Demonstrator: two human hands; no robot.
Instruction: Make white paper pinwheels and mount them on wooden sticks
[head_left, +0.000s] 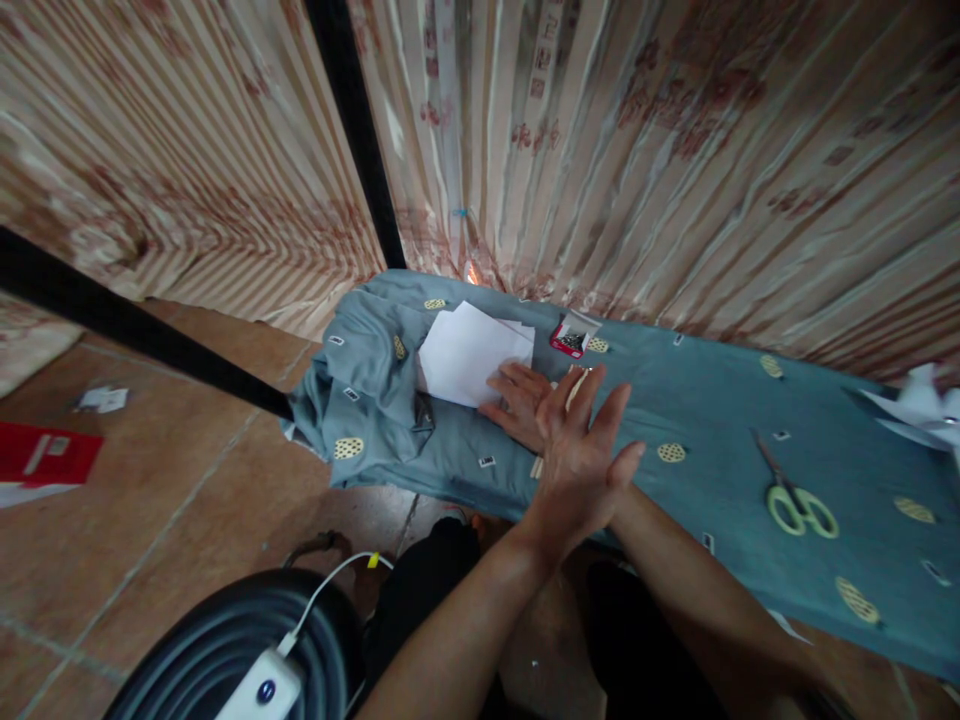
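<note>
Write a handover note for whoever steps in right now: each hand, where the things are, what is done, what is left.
Arms are crossed over the blue-green cloth.
Left hand: open, raised above the cloth, holding nothing.
Right hand: flat, palm down, fingers at the near edge of the white paper sheets.
Paper: a loose stack on the cloth, near the curtain.
Nearby: small red box just beyond the hands; green-handled scissors lying untouched further right; more white paper at the right edge.
Done: paper is laid out.
Left: stack looks uncut and unfolded; scissors not picked up.
</note>
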